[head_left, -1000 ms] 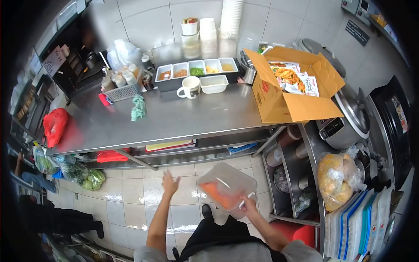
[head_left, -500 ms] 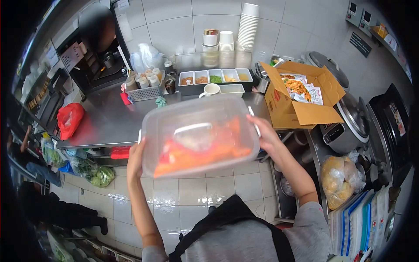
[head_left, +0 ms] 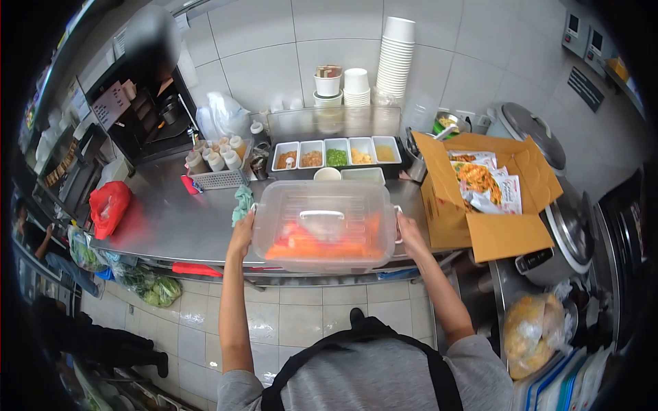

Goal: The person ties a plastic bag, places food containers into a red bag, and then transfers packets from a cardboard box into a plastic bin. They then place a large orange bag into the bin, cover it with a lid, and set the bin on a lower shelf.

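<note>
A translucent plastic storage box, lidded and with a white handle on top, is level over the front edge of the steel counter. Orange-red contents show blurrily through its plastic. My left hand is closed round the handle at the box's left end. At the opposite end, my right hand grips the other side handle. Just behind the box stand a white cup and a clear tub. A green cloth lies beside my left hand.
Topping trays line the back, below stacked white bowls. Squeeze bottles fill a grey basket. An open carton of packets stands right, beside a rice cooker. A red bag lies left; another person is beyond.
The box has moved forward and away from me, from a raised, tilted position to a level one at the counter's front edge. Both hands have kept hold, and my view has shifted.
</note>
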`<action>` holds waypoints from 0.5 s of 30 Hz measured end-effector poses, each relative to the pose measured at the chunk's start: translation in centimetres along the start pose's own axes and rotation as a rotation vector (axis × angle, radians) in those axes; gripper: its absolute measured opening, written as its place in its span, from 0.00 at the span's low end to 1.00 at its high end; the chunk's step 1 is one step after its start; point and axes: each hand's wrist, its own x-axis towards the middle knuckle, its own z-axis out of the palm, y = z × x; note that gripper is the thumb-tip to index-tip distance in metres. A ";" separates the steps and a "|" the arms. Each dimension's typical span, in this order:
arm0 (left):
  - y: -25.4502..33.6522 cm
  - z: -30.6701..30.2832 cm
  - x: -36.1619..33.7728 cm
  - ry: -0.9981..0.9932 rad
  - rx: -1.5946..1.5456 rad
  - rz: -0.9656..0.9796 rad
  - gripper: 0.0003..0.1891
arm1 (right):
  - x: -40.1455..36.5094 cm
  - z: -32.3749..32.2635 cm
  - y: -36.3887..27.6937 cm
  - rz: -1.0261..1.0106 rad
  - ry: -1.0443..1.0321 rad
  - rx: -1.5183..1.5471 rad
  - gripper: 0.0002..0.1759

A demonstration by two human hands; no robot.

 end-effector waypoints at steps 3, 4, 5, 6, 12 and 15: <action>-2.5 -1.3 0.1 -0.024 0.000 -0.003 0.17 | -2.5 2.2 -1.9 0.228 -0.042 0.298 0.22; -6.7 -3.8 2.6 -0.008 0.264 0.146 0.15 | -1.0 1.2 1.5 0.200 -0.082 0.195 0.22; -8.8 -5.3 4.3 0.007 0.533 0.291 0.13 | 0.6 0.4 4.7 0.170 -0.121 0.094 0.23; -6.5 -5.3 4.4 0.255 0.512 0.255 0.12 | 0.6 0.8 5.5 0.153 -0.089 0.169 0.24; 11.2 9.6 -3.9 -0.344 0.852 0.895 0.10 | -1.6 4.0 2.2 0.172 0.043 0.704 0.27; 10.1 11.2 -1.5 -0.523 0.829 0.716 0.14 | -2.1 3.2 2.1 0.159 -0.053 0.719 0.26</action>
